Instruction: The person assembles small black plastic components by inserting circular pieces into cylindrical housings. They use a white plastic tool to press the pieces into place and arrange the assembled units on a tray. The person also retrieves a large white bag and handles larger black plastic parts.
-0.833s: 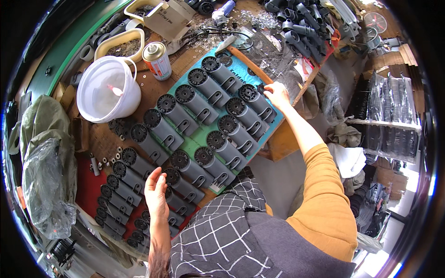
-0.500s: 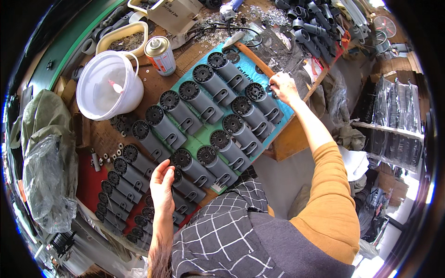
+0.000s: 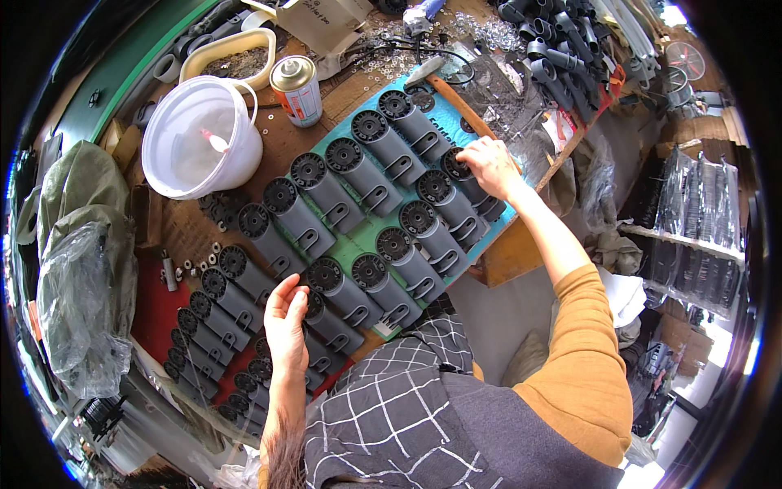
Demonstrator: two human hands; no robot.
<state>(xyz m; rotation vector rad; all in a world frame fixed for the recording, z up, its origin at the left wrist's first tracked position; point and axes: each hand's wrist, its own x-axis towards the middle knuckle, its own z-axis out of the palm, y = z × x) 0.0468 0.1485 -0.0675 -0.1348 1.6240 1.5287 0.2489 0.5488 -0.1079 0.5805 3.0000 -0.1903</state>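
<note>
My right hand (image 3: 487,167) is at the far right of the rows, fingers bent and closed down over the black slotted end disc (image 3: 454,163) of a grey tube. Whatever lies between those fingertips is hidden. My left hand (image 3: 286,324) hovers over the nearer rows, thumb and fingers drawn together; anything pinched there is too small to make out. Several grey plastic tubes (image 3: 350,173), each with a black round end and a slotted tab, lie side by side in slanting rows. A hammer (image 3: 460,106) with a wooden handle lies just beyond my right hand.
A white bucket (image 3: 167,155), a metal can (image 3: 298,102) and a cream tray (image 3: 265,47) stand at the far left. Loose washers (image 3: 379,61) cover the back, beside a heap of dark plastic fittings (image 3: 562,61). Small rollers (image 3: 195,269) lie left of the rows.
My right hand has shifted slightly left and down, from the blue sheet beside the end tube onto its black disc. My left hand has stayed nearly still.
</note>
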